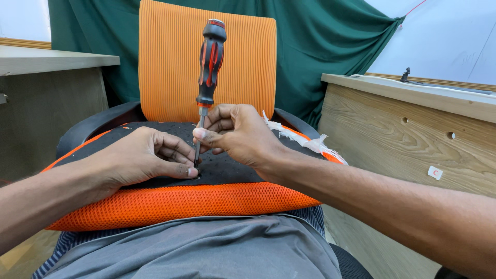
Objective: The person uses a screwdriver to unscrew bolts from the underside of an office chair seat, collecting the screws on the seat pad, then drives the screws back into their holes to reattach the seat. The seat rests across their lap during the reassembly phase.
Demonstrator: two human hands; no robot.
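Head view: screwdriver (208,77) stands upright, tip down on the black underside of the seat cushion (155,204), approx. centre of frame. Right hand (238,135) pinches the metal shaft just below the handle, thumb and forefinger closed narrow round it, other fingers curled in beside. Left hand (139,157) lies flat-ish on the black fabric, fingertips (188,170) pressed tight together right at the tip of the shaft, touching the cushion; can't tell if they hold a screw, too small to see. Handle rises clear above both hands, w/ nothing gripping it.

Labels: one small white square sticker (435,172) w/ a red mark, stuck on the side of the wooden desk (413,129) at right, well apart from the hands.

Looks: screwdriver handle is black w/ red grip strips and a red cap band on top, orange collar where the thin steel shaft starts. Cushion has orange mesh edge, black centre, rests across the person's lap; frayed white fabric strip (302,139) on its far right edge. Orange ribbed chair back (170,62) behind, in front of a green curtain (320,41).
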